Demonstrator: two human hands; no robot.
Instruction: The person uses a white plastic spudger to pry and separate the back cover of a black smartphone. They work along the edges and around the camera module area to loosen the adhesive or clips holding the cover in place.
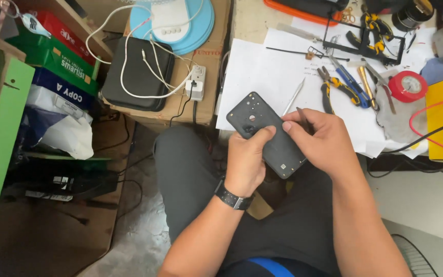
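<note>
The left hand (245,160) is gripping the dark phone (268,134) from below, thumb pressing its matte back; the right hand (320,139) is pinching its upper edge, fingers also closing on a thin tool. The phone, tilted above the lap, is looking still assembled, so opening seems barely begun. Beyond, metal pliers (334,88) and glossy red tape (407,86) are lying on the paper-covered table (252,20).

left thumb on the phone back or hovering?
Touching. The head view shows the left hand gripping the dark phone, thumb pressed flat on its back with no gap. The right hand holds its other edge.
</note>
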